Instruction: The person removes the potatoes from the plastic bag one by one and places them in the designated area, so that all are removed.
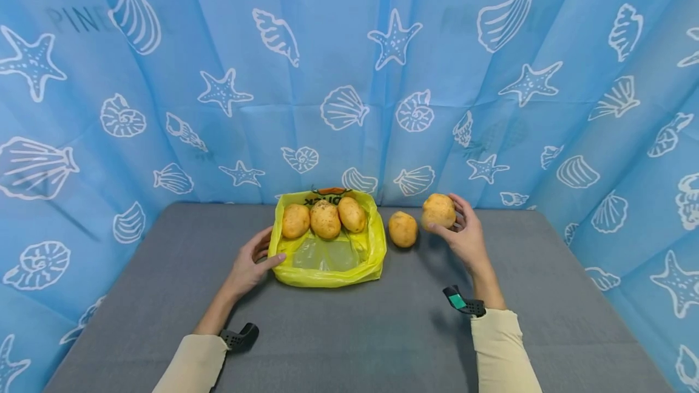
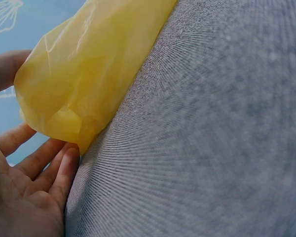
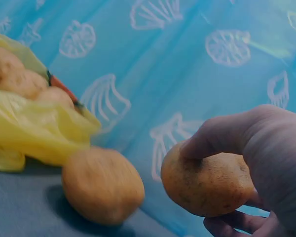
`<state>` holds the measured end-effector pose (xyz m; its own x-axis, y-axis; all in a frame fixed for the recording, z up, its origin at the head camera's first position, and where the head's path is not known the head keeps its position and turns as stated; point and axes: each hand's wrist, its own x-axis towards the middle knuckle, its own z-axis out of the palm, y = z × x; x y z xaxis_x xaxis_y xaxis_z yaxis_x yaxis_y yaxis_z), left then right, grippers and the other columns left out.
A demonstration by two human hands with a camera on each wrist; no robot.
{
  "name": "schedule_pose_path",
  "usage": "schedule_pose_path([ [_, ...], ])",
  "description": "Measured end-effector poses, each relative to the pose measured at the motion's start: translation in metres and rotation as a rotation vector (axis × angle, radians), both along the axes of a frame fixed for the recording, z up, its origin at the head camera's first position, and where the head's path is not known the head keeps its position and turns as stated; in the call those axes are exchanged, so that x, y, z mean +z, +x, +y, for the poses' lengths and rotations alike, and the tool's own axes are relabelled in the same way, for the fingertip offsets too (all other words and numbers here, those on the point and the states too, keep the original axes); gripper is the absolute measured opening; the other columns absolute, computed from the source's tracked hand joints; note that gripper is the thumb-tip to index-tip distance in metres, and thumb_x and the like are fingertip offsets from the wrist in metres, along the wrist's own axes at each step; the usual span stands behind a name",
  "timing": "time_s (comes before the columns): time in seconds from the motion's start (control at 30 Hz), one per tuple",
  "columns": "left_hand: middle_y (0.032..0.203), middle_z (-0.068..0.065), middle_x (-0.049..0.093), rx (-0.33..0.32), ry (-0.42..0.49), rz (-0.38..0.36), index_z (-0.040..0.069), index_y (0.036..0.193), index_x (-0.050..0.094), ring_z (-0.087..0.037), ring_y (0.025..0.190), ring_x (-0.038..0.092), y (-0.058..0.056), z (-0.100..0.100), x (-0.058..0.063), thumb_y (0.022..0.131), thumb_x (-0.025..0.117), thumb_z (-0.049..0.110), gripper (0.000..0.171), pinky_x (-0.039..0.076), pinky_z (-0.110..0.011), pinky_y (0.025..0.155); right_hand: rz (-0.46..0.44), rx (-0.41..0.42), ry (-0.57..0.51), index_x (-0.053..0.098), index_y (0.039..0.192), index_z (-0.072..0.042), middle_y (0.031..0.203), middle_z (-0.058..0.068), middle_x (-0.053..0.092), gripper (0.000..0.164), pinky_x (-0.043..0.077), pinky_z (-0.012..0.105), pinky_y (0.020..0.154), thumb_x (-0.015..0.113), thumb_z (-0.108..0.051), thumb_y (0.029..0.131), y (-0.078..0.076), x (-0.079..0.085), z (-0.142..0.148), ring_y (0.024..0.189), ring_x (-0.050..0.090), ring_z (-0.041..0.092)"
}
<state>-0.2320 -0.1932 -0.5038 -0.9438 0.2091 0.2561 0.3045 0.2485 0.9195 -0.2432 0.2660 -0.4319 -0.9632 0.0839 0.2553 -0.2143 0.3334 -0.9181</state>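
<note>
A yellow plastic bag (image 1: 327, 278) stands with its mouth spread wide, and three potatoes (image 1: 325, 221) lie in a row along its back side. My left hand (image 1: 248, 268) holds the bag's left side, thumb over the rim and fingers along the outside; in the left wrist view the fingers touch the yellow plastic (image 2: 84, 74). To the right of the bag, my right hand (image 1: 466, 232) grips a potato (image 1: 438, 211) between thumb and fingers, raised off the table. Another potato (image 1: 403, 229) rests on the table between the bag and that hand.
A grey cloth covers the table (image 1: 349, 338). Behind it hangs a blue curtain (image 1: 349, 65) with white shells and starfish, close to the table's back edge. Each wrist wears a black strap (image 1: 464, 302).
</note>
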Motion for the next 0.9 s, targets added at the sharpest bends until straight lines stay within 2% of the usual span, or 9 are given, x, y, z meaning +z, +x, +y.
schedule_pose_path([
  [0.1,0.146,-0.023,0.051,0.002,-0.001,-0.002,0.004,0.155,0.04,-0.037,0.131,0.049,0.0,0.0,0.0,0.094,0.071,0.01,0.068,0.046,-0.035,0.101,-0.056,0.019,-0.009,0.027,0.16,-0.008,0.154,0.025,0.032,0.083,0.044,0.031,0.095,0.074,-0.005,0.092,-0.002,-0.008,0.01,0.131,0.045,0.041],
  [0.2,0.146,-0.023,0.051,0.0,0.001,0.0,0.004,0.155,0.04,-0.038,0.131,0.049,0.0,-0.001,0.0,0.094,0.071,0.01,0.068,0.046,-0.035,0.101,-0.117,0.04,-0.032,0.026,0.161,-0.009,0.156,0.025,0.03,0.083,0.045,0.016,0.084,0.072,-0.004,0.092,-0.004,-0.017,0.017,0.134,0.043,0.041],
  [0.27,0.146,-0.024,0.05,-0.001,0.0,-0.002,0.003,0.154,0.04,-0.038,0.131,0.049,0.0,-0.001,0.0,0.094,0.071,0.01,0.068,0.046,-0.035,0.101,-0.155,0.054,-0.052,0.025,0.162,-0.01,0.157,0.026,0.029,0.083,0.046,0.013,0.08,0.072,-0.003,0.093,-0.005,-0.024,0.021,0.136,0.041,0.042],
  [0.4,0.146,-0.024,0.051,0.001,-0.007,-0.002,0.003,0.154,0.04,-0.037,0.131,0.049,0.0,-0.001,0.0,0.094,0.071,0.01,0.068,0.046,-0.033,0.101,-0.185,0.057,-0.06,0.025,0.161,-0.009,0.158,0.027,0.028,0.083,0.045,0.011,0.081,0.071,-0.002,0.092,-0.007,-0.036,0.025,0.139,0.038,0.043],
  [0.47,0.145,-0.024,0.051,0.004,-0.012,0.001,0.002,0.154,0.04,-0.037,0.13,0.05,0.001,-0.001,0.0,0.094,0.07,0.01,0.068,0.046,-0.031,0.1,-0.197,0.058,-0.044,0.025,0.162,-0.009,0.157,0.027,0.028,0.083,0.045,0.014,0.084,0.071,-0.003,0.092,-0.007,-0.04,0.025,0.141,0.037,0.044],
  [0.57,0.145,-0.024,0.051,0.005,-0.013,0.002,0.001,0.154,0.039,-0.038,0.13,0.05,0.001,-0.001,0.001,0.094,0.07,0.009,0.068,0.046,-0.03,0.1,-0.195,0.059,-0.015,0.026,0.161,-0.008,0.157,0.027,0.028,0.083,0.045,0.029,0.096,0.072,-0.005,0.093,-0.007,-0.043,0.024,0.14,0.037,0.043],
  [0.7,0.144,-0.025,0.051,0.005,-0.011,0.009,0.001,0.154,0.039,-0.039,0.129,0.049,0.001,-0.001,0.002,0.094,0.07,0.008,0.069,0.046,-0.028,0.099,-0.153,0.056,-0.021,0.027,0.16,-0.004,0.158,0.026,0.03,0.079,0.033,0.05,0.11,0.07,-0.002,0.093,-0.008,-0.046,0.021,0.14,0.035,0.041],
  [0.77,0.144,-0.025,0.051,0.003,-0.01,0.013,0.0,0.154,0.039,-0.039,0.129,0.049,0.002,-0.001,0.003,0.093,0.07,0.007,0.069,0.046,-0.026,0.098,-0.133,0.051,-0.024,0.028,0.159,-0.002,0.159,0.025,0.03,0.078,0.028,0.052,0.113,0.069,-0.001,0.093,-0.008,-0.047,0.019,0.142,0.034,0.04],
  [0.9,0.144,-0.026,0.051,-0.002,-0.007,0.014,0.0,0.154,0.039,-0.04,0.129,0.049,0.002,-0.001,0.003,0.094,0.07,0.007,0.068,0.045,-0.023,0.097,-0.127,0.051,-0.024,0.026,0.159,-0.001,0.161,0.025,0.028,0.077,0.027,0.051,0.115,0.067,0.0,0.095,-0.009,-0.049,0.018,0.144,0.032,0.038],
])
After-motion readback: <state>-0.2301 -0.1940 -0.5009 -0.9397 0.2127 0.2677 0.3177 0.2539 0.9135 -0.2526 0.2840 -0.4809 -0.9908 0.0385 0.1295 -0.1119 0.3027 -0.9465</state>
